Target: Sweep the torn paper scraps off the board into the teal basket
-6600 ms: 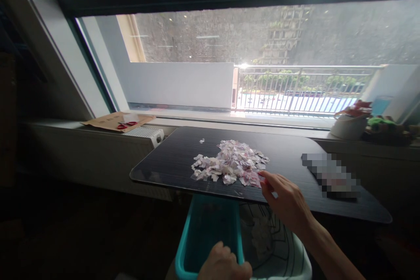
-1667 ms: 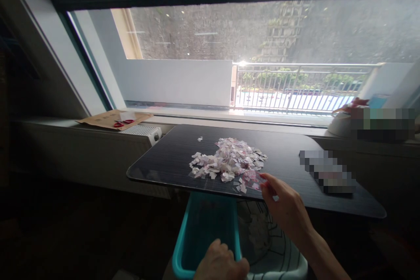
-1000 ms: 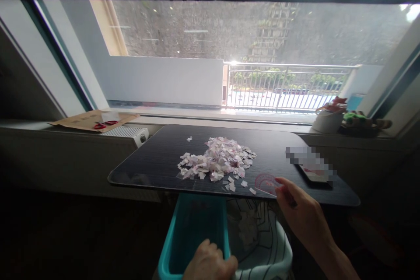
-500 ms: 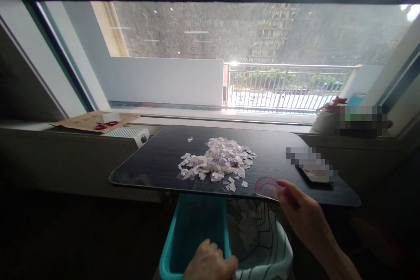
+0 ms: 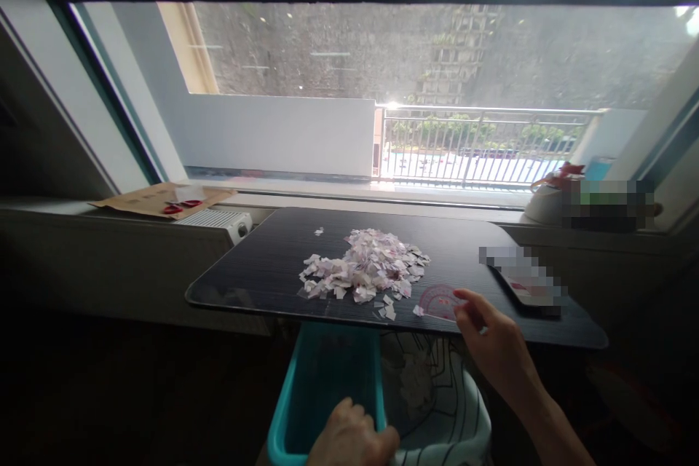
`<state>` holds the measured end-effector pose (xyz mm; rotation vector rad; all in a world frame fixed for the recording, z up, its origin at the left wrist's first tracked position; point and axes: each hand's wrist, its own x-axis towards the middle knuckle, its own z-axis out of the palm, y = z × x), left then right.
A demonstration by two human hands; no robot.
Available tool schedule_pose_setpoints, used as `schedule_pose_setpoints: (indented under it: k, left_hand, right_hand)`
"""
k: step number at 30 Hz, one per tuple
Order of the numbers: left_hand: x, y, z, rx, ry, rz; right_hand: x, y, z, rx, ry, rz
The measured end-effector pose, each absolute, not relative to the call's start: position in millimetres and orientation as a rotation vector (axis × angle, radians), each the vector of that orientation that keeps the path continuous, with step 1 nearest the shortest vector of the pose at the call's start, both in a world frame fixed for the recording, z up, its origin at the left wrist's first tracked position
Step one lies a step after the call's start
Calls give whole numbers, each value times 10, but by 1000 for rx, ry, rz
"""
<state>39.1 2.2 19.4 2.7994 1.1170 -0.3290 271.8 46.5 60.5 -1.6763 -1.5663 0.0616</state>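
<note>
My right hand (image 5: 491,331) pinches the right end of a clear protractor (image 5: 438,300) with pink markings, held low over the front edge of the dark table (image 5: 240,277). The protractor's left end is at a small paper scrap. Left of it lies a heap of small torn paper pieces (image 5: 371,262), with a few loose bits around. Below the table edge, my left hand (image 5: 352,437) is closed over the near rim of a teal bin (image 5: 281,408), at its right corner; the fingertips are hidden. A pale, black-lined bin (image 5: 475,415) with paper scraps inside stands against it.
A phone-like flat object (image 5: 527,284), partly blurred, lies on the table's right. Red-handled scissors (image 5: 180,207) rest on brown paper (image 5: 131,202) on the left ledge, beside a white radiator (image 5: 218,222). A window runs along the back, with a white container (image 5: 543,205) on its right sill.
My right hand has moved the protractor slightly left and up, farther over the table, to a loose paper scrap. My left hand keeps its place on the teal bin.
</note>
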Motion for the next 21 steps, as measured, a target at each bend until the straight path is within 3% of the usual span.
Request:
schedule_pose_setpoints:
  k: [21]
  left_hand:
    - [351, 59, 232, 2807, 1085, -449]
  right_hand:
    - [2900, 501, 595, -1755, -1406, 116]
